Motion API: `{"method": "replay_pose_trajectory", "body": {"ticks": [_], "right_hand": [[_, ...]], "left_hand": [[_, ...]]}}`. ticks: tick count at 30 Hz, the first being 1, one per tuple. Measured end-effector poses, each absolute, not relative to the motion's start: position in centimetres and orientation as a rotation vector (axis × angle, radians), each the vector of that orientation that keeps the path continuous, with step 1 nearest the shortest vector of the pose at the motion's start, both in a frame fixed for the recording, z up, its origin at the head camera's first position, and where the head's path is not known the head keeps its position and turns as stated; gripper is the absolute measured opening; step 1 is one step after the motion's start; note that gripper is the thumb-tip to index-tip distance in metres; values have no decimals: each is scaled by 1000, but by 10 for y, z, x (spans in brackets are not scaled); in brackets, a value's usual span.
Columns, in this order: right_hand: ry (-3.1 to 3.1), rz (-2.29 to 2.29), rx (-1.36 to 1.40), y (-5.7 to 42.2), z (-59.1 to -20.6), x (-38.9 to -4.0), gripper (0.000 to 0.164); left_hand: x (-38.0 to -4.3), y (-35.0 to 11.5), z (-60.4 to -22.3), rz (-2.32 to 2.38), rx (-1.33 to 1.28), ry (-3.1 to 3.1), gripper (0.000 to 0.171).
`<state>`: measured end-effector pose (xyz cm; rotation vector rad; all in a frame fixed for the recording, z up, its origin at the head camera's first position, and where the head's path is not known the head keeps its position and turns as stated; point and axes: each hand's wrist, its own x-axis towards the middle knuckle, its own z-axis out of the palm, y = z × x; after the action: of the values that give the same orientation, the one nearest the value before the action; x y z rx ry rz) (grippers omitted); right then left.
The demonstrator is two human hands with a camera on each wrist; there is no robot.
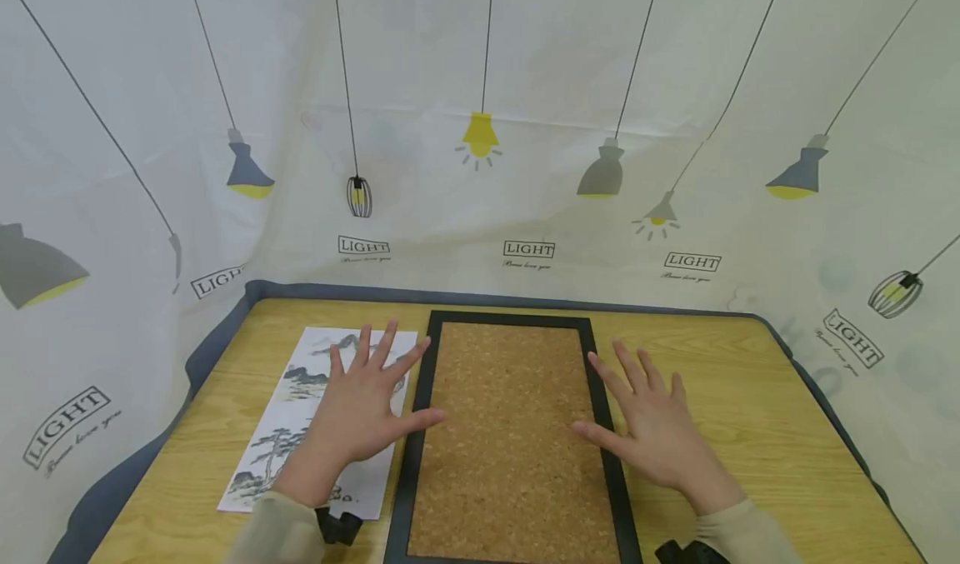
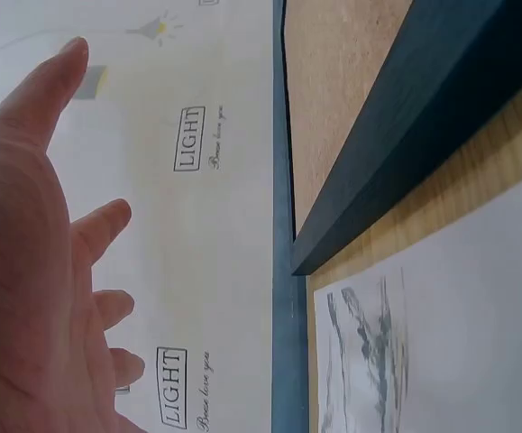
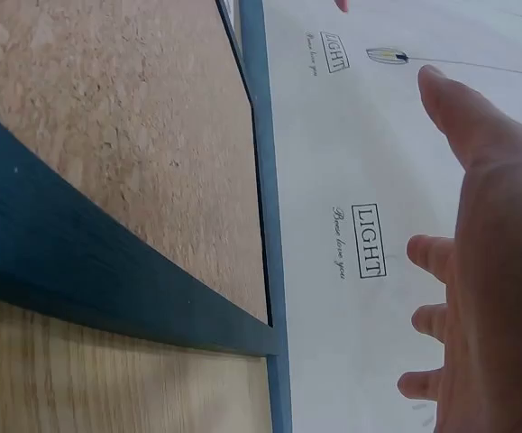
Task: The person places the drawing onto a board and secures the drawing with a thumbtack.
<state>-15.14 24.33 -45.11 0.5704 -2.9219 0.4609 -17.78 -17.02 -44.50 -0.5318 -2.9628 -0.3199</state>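
"Where's the corkboard (image 1: 513, 439)?"
"On the table (image 1: 750, 397), right of the paper (image 1: 375, 472)."
"And the grip?"
"Both spread wide: left hand (image 1: 363, 410) over the paper, right hand (image 1: 660, 431) by the corkboard's right edge."

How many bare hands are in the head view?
2: the left hand mostly over the white paper sheet with grey ink landscape, the right hand at the right edge of the black-framed rectangular cork board.

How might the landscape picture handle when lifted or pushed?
The landscape picture looks thin, so it would probably flex when lifted by one edge. It lies flat on the table, so pushing would likely slide it, not tip it.
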Motion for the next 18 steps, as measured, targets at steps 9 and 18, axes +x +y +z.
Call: {"method": "replay_pose_trajectory", "body": {"ticks": [9, 18], "right_hand": [[-2912, 604, 520, 254, -444, -152, 87], [-2877, 736, 520, 269, -452, -156, 86]], "left_hand": [[-179, -189, -444, -514, -463, -2968, 97], [-179, -209, -447, -643, -331, -2979, 98]]}}
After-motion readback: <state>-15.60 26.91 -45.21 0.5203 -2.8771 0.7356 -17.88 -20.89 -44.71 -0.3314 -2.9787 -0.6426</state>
